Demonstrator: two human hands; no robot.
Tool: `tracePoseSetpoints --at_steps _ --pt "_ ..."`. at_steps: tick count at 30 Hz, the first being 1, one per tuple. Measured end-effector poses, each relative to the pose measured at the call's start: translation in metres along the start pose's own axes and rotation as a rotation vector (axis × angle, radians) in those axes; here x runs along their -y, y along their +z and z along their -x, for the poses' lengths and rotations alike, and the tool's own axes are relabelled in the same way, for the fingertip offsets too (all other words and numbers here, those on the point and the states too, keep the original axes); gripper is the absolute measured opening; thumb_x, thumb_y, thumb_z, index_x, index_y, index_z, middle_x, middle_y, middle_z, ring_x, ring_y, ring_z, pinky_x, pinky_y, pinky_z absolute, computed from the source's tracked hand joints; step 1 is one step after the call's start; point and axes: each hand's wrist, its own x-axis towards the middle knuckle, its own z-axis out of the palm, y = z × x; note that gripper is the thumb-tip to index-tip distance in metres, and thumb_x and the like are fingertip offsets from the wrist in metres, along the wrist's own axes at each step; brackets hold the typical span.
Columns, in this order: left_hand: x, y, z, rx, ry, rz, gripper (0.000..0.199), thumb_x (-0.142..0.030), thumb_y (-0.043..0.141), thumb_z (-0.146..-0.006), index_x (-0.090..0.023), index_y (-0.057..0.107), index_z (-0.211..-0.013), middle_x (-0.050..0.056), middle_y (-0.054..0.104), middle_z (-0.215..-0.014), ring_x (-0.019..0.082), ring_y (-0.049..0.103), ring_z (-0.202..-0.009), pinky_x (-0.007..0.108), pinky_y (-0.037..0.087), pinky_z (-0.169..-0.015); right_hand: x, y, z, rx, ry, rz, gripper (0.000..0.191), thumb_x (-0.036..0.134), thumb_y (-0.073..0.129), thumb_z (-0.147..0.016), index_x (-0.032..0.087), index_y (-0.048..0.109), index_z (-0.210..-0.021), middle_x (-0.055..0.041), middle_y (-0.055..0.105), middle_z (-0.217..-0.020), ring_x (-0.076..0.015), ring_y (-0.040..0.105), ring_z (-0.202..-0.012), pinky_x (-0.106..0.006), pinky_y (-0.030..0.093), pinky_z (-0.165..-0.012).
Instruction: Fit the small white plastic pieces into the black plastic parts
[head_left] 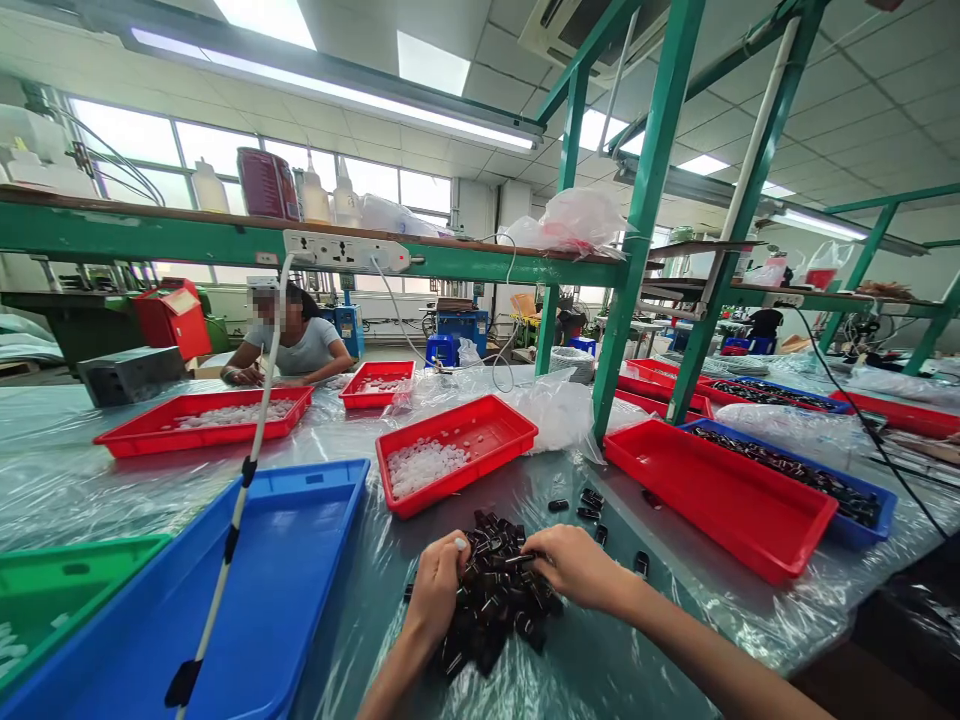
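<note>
A heap of small black glossy pieces (491, 610) lies on the plastic-covered table in front of me. At the heap's left edge is my left hand (433, 585), its fingers closed in a pinch around a small white piece (460, 543). On the other side, my right hand (577, 567) reaches over the heap with thumb and fingers pinched on a small black piece (517, 561). Several loose black pieces (590, 505) are scattered beyond the right hand. Behind the heap, a red tray (501, 425) holds many small white pieces (425, 465).
A blue tray (300, 540) and a green tray (82, 565) stand at left. Another red tray (720, 490) is at right, beside a blue tray of black pieces (795, 465). A green post (645, 220) rises mid-table; a pale cable (247, 470) hangs at left. Across the table sits a person (307, 335).
</note>
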Motion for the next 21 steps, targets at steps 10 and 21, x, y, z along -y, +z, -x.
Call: tracePoseSetpoints --at_steps 10,21 --pt "0.002 -0.025 -0.017 -0.111 -0.240 0.460 0.025 -0.042 0.048 -0.076 -0.019 0.051 -0.066 -0.010 0.025 -0.045 0.006 0.013 -0.039 0.019 0.013 -0.039 -0.103 -0.018 0.008 0.061 0.257 0.349 0.048 0.000 0.053 -0.074 0.020 0.066 -0.116 -0.0110 0.066 -0.117 -0.0270 0.061 -0.108 -0.029 0.044 -0.078" --pt "0.008 -0.020 -0.020 -0.103 -0.455 0.255 0.034 -0.049 0.067 -0.066 -0.020 0.049 -0.064 -0.010 0.032 -0.043 0.004 0.023 -0.037 0.016 0.019 -0.039 -0.087 -0.012 0.003 0.027 0.221 0.221 0.026 0.035 0.062 -0.090 0.023 0.062 -0.113 -0.0025 0.071 -0.110 -0.0179 0.065 -0.100 -0.023 0.045 -0.079"
